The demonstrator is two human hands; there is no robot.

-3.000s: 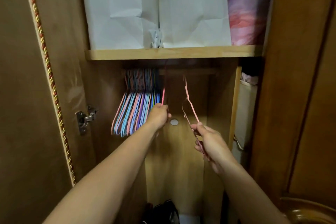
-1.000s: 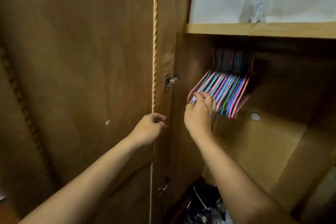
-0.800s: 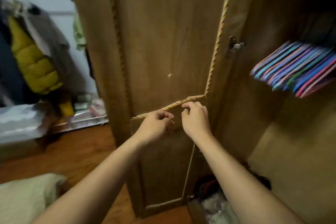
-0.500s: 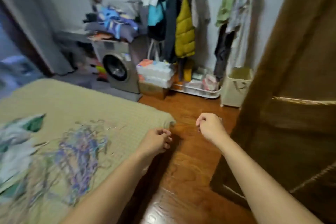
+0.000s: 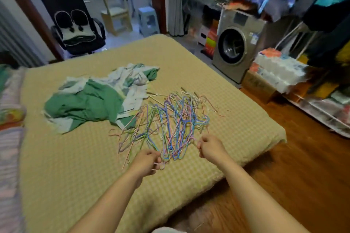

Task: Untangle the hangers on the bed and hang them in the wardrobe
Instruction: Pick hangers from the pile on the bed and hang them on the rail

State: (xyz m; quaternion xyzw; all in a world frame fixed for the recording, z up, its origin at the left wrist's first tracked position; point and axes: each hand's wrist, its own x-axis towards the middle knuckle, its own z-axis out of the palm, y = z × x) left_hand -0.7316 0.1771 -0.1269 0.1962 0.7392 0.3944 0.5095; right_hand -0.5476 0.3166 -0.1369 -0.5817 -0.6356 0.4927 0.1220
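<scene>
Head view: hangers (image 5: 170,119) tangled on bed (image 5: 75,157), long axes seemingly mixed.

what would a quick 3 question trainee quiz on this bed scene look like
1. True or false: the tangled pile of coloured wire hangers lies on the yellow-green bed cover.
2. Which lies left of the pile: A crumpled green and white cloth, B silver front-loading washing machine?
3. Fill in: the left hand and right hand are at the pile's ____ edge.

Key: 1 true; 2 A; 3 near
</scene>
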